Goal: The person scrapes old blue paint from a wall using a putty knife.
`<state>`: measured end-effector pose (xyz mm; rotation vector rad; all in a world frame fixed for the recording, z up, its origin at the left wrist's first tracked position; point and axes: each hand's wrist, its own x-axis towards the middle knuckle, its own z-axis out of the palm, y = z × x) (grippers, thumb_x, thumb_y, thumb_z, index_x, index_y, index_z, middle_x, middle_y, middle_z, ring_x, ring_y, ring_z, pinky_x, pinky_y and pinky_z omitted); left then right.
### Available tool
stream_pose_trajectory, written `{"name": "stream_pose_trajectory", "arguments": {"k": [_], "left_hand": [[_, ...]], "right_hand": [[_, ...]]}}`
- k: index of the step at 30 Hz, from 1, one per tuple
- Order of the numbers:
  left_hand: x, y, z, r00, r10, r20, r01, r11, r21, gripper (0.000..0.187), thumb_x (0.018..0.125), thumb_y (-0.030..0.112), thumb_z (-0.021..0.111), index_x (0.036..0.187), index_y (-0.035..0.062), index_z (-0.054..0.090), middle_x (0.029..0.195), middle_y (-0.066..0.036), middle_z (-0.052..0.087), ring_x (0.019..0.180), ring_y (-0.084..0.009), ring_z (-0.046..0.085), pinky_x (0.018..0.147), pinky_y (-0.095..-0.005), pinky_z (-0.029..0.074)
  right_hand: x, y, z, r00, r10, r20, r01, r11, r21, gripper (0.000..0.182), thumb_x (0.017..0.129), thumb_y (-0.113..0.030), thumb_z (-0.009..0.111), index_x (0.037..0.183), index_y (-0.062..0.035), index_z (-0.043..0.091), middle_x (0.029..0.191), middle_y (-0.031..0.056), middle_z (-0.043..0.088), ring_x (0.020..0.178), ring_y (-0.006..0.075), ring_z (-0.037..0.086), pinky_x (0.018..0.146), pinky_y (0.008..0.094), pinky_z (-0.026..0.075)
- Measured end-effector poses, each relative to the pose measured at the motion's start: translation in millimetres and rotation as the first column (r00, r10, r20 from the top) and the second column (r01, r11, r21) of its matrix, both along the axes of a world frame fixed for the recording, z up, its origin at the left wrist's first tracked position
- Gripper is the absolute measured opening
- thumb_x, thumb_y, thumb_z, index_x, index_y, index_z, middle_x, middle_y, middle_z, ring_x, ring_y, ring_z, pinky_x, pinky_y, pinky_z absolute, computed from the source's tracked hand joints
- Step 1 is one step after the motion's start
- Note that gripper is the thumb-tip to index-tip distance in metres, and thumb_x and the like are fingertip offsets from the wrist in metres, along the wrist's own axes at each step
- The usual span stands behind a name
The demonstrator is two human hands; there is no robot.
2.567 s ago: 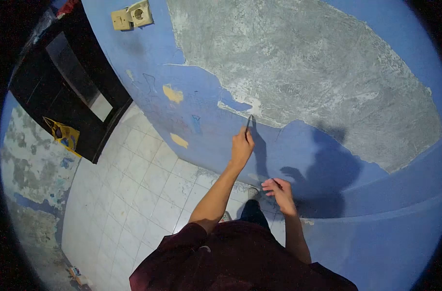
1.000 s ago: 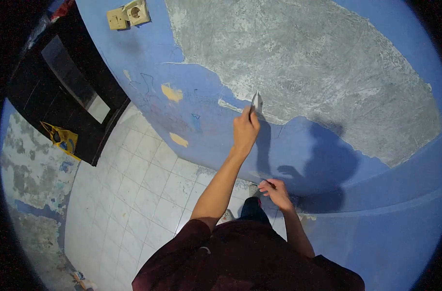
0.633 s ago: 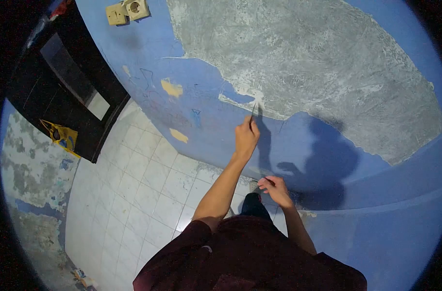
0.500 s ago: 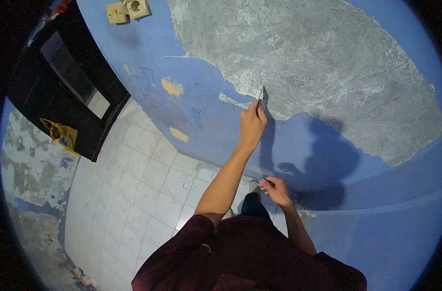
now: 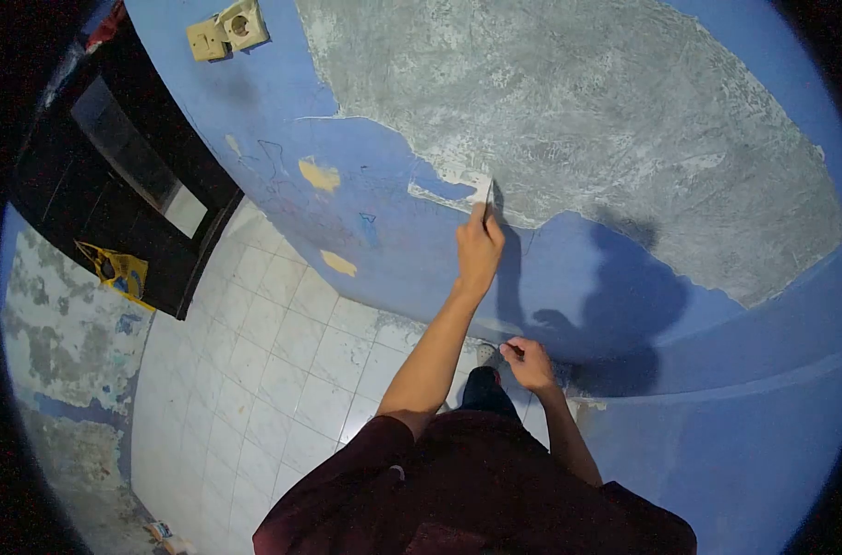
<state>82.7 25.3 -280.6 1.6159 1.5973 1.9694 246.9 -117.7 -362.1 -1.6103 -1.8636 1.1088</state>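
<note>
My left hand (image 5: 480, 252) is closed round a putty knife (image 5: 486, 191), whose thin blade points up and rests at the wall. The blade sits by the lower edge of a large grey bare patch (image 5: 578, 120), where a narrow tongue of blue paint (image 5: 448, 188) with a whitish rim juts into it. Lower down, my right hand (image 5: 531, 364) is held in front of my body near the wall's base, fingers curled and pinched together. Whatever may be between those fingers is too small to make out.
Blue painted wall (image 5: 421, 268) surrounds the patch, with a switch and socket (image 5: 227, 31) at upper left. White floor tiles (image 5: 282, 324) lie below. A dark door (image 5: 97, 194) stands at left, with a yellow bag (image 5: 120, 273) by it. My shoe (image 5: 483, 375) is near the wall.
The putty knife has moved slightly left and down along the patch edge, its blade turned to show a pale face. More of the blue tongue's tip looks scraped. My right hand has barely shifted.
</note>
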Motion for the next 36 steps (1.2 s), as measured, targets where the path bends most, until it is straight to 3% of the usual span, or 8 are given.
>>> {"name": "stream_pose_trajectory", "arguments": {"k": [3,7,9,11,18,24,31,36], "left_hand": [[-2.2,-8.0,-67.9,0.999,-0.01,-0.048,0.003,0.99,-0.141,0.015,0.09,0.008,0.049,0.09,-0.0043,0.058,0.06,-0.024,0.054,0.047,-0.0359,0.055,0.045,-0.0415,0.039],[-10.4,-22.7,-30.8,0.999,-0.024,-0.04,0.015,0.977,-0.212,0.014,0.09,0.007,0.049,0.087,-0.004,0.057,0.06,-0.024,0.054,0.048,-0.0376,0.055,0.044,-0.0418,0.039],[-14.0,-11.6,3.7,1.0,0.005,-0.013,-0.006,0.997,-0.075,0.013,0.089,0.007,0.05,0.086,-0.0031,0.057,0.06,-0.024,0.054,0.049,-0.0386,0.055,0.045,-0.0425,0.039],[-18.8,-0.8,6.6,0.998,-0.014,-0.054,0.009,0.996,-0.084,0.011,0.089,0.006,0.05,0.09,-0.0015,0.058,0.062,-0.024,0.056,0.053,-0.0409,0.057,0.049,-0.0454,0.042],[-24.7,-19.7,-53.6,0.994,-0.058,-0.093,0.038,0.978,-0.204,0.01,0.088,0.006,0.052,0.085,-0.0027,0.056,0.061,-0.024,0.055,0.054,-0.0417,0.056,0.049,-0.0449,0.041],[-22.1,-6.5,29.5,0.997,-0.04,-0.061,0.036,0.998,-0.061,0.011,0.089,0.007,0.052,0.087,-0.0018,0.058,0.063,-0.024,0.055,0.054,-0.0412,0.057,0.049,-0.0443,0.042],[-27.2,-20.1,-48.6,0.992,-0.067,-0.105,0.034,0.956,-0.291,0.009,0.087,0.006,0.054,0.09,-0.0019,0.058,0.063,-0.027,0.057,0.058,-0.0427,0.059,0.049,-0.0469,0.043],[-24.3,-13.5,17.9,0.993,-0.023,-0.118,0.009,0.993,-0.121,0.008,0.087,0.004,0.051,0.083,-0.0018,0.056,0.06,-0.024,0.055,0.053,-0.0409,0.057,0.048,-0.0437,0.042]], "right_hand": [[-2.1,-1.9,6.4,0.999,-0.03,0.031,0.03,0.999,-0.014,0.025,0.088,-0.024,0.064,0.092,0.0005,0.066,0.073,0.0141,0.064,0.065,0.0208,0.058,0.065,0.0354,0.046],[-3.8,-1.9,8.1,1.0,-0.029,0.0,0.029,1.0,0.001,0.024,0.088,-0.022,0.064,0.092,0.0008,0.065,0.074,0.0158,0.064,0.065,0.0216,0.059,0.065,0.0357,0.046],[-5.3,-3.0,2.7,1.0,-0.017,0.018,0.017,1.0,-0.013,0.023,0.088,-0.022,0.064,0.092,0.001,0.065,0.073,0.0159,0.064,0.065,0.0217,0.059,0.065,0.0358,0.046],[-6.4,-4.0,-3.9,0.999,0.028,-0.023,-0.027,0.998,0.059,0.026,0.091,-0.021,0.059,0.081,0.0038,0.057,0.063,0.0169,0.051,0.056,0.0263,0.049,0.059,0.0386,0.042],[-13.0,-5.3,-8.3,0.999,0.034,-0.04,-0.03,0.996,0.083,0.026,0.089,-0.022,0.06,0.081,0.0028,0.056,0.064,0.0172,0.049,0.057,0.0276,0.047,0.059,0.0387,0.041],[-20.0,-4.5,1.6,0.994,0.081,0.073,-0.082,0.997,0.012,0.022,0.089,-0.021,0.062,0.092,0.0012,0.065,0.082,0.017,0.067,0.075,0.0305,0.066,0.071,0.0371,0.05],[-18.6,-8.1,-4.7,0.996,0.077,-0.037,-0.074,0.994,0.076,0.026,0.089,-0.026,0.062,0.092,-0.0002,0.066,0.074,0.0174,0.064,0.068,0.0334,0.063,0.065,0.0403,0.047],[-16.2,-10.4,-8.2,0.996,0.083,0.039,-0.086,0.992,0.095,0.025,0.089,-0.025,0.062,0.093,-0.0001,0.066,0.075,0.0177,0.065,0.069,0.0333,0.064,0.066,0.0406,0.048]]}}
